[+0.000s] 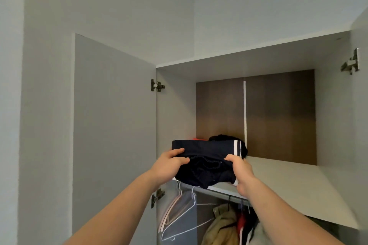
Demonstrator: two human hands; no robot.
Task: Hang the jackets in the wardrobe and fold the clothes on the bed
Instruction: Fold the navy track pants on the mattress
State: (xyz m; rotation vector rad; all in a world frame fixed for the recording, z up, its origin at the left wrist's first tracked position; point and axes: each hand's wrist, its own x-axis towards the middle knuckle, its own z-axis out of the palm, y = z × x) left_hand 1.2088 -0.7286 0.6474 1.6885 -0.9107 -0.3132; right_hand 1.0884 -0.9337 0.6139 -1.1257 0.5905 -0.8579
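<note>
Gripping the folded navy white-striped garment (207, 163) at its ends, left hand (169, 165) and right hand (242, 173) hold it crosswise over the pale wardrobe shelf's (288, 185) front-left edge, the piled clothes (221, 137) just behind.

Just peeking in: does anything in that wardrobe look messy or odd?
Only slightly: the folded navy white-striped garment, gripped by both hands, overhangs the front edge of the white top shelf. Nothing looks damaged.

The folded navy cloth garment with white stripes (209, 149) looks soft and matt. The pale grey wardrobe shelf (288, 185) is smooth laminate; its brown back panel (278, 115) shows wood grain, and the metal hinge (157, 85) gleams.
</note>
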